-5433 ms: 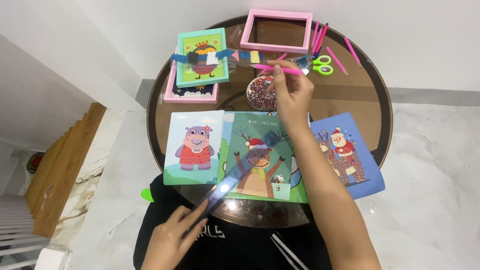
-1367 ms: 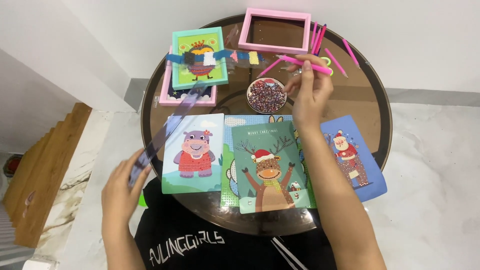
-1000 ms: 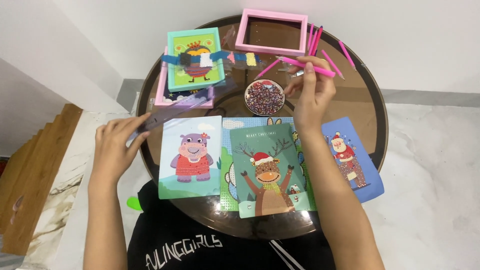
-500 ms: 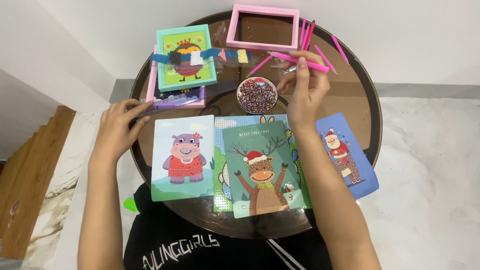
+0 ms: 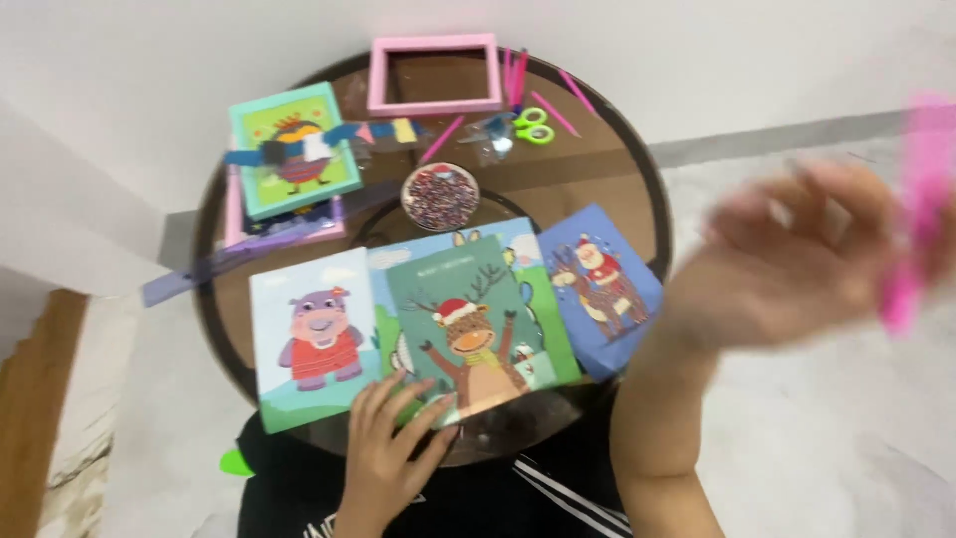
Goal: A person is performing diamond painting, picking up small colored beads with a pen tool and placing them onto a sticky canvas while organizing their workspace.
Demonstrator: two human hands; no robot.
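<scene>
At the round glass table's point(image 5: 637, 179) near edge, the left hand point(image 5: 383, 453) lay spread flat on the green reindeer picture card point(image 5: 468, 329); pressing evenly would steady it. The blurred right hand point(image 5: 797, 259) pinched a pink pen point(image 5: 911, 209).

Worktop point(image 5: 597, 189): dark glass, glossy, reflective. Reindeer card point(image 5: 468, 329): matt paper with beaded patches. Pink frame point(image 5: 434, 75): smooth plastic; floor point(image 5: 846, 418): polished marble.

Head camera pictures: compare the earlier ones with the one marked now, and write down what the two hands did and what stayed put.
The left hand let go of the purple strip, now lying at the table's left edge, and came down onto the reindeer card. The right hand, blurred, swung away to the right of the table, keeping the pink pen. The bead dish, hippo card, Santa card and frames kept their places.
</scene>
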